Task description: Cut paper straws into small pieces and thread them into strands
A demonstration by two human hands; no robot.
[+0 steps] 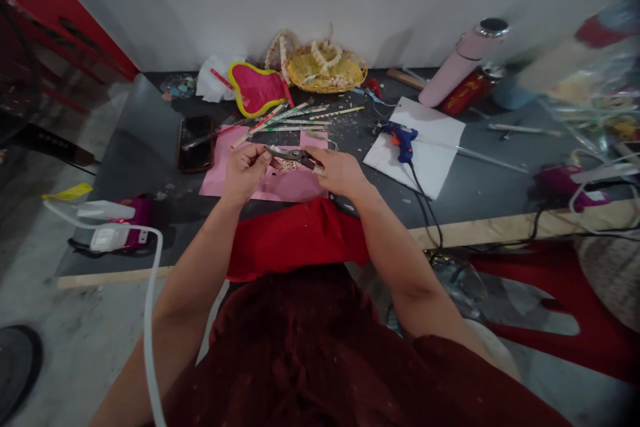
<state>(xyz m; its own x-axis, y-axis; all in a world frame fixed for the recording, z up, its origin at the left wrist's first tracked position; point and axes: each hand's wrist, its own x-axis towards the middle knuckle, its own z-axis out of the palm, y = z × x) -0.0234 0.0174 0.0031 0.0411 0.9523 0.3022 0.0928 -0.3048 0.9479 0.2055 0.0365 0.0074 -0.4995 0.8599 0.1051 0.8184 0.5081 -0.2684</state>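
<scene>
My right hand [336,170] is closed around the handles of a pair of dark pliers or cutters [296,155], whose jaws point left. At the jaw tips, my left hand [249,167] is pinched on something too small to make out. Under both hands lies a pink sheet [220,177], with a small heap of pale bits [289,165] on it below the tool. Several patterned thin sticks [295,127] are spread just behind the sheet.
A phone [196,143] lies left of the sheet. A blue glue gun [403,137] rests on white board [440,167], its cable hanging over the front edge. Behind stand a wicker basket [327,83], yellow-rimmed pink tray [257,93], pink flask [463,60] and red can [473,90].
</scene>
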